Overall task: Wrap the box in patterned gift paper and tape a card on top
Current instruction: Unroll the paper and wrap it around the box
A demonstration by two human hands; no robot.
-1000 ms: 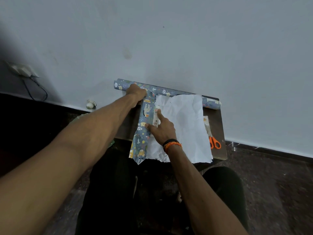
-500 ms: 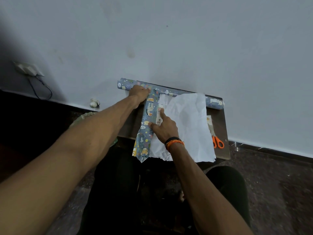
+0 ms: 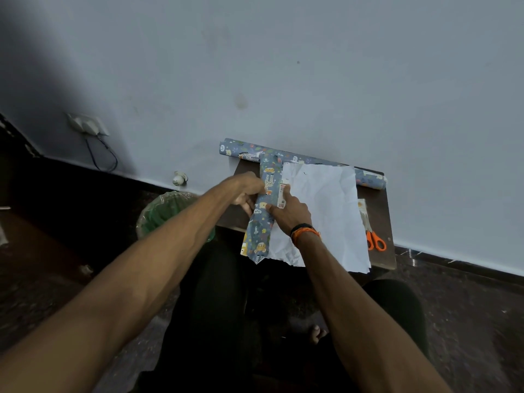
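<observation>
Box (image 3: 282, 194) label unreadable, patterned paper (image 3: 262, 214) over it, both hands holding

Orange-handled scissors (image 3: 374, 240) on table (image 3: 385, 217); green bin (image 3: 158, 214) beside.

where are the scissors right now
In the head view, the orange-handled scissors lie at the table's right edge, just right of the white sheet of paper, away from both hands.

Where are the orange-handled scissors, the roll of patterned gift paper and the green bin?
scissors (image 3: 375, 241), head view, on the orange handle loops.
roll of gift paper (image 3: 368, 180), head view, on its right end against the wall.
green bin (image 3: 167, 214), head view, on its plastic-lined rim.
</observation>
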